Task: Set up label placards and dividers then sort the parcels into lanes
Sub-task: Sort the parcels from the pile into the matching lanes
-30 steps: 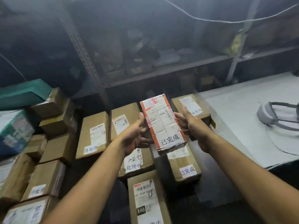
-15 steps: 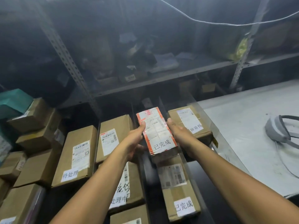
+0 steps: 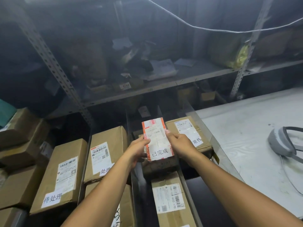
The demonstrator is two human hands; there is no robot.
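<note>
Orange-edged and plastered with white labels, the small parcel [image 3: 157,139] sits up between both hands, hovering over the third lane from the left. Left hand [image 3: 137,151] grips its left edge, fingers curled under, thumb on top; right hand [image 3: 180,145] clamps the right edge the same way. On its near end is a handwritten white tag with three characters. Below it, in the same lane, a brown box [image 3: 159,165] lies flat, and nearer the camera a taped carton [image 3: 170,199] lies with its barcode label up. Thin upright dividers [image 3: 131,161] wall this lane off from its neighbours. To the left, two tagged boxes: one [image 3: 61,176] in the first lane, another [image 3: 106,153] in the second. To the right, a box [image 3: 186,133] at the far end of the last lane, just beside the pale tabletop [image 3: 246,136], where a grey headset [image 3: 282,143] lies.

So this looks like sorting, mid-placement. Whether the parcel already touches the box beneath, I can't tell. Next move, I'd say: lower it square between the dividers, onto that box, tag facing up, then let go with both hands.
</note>
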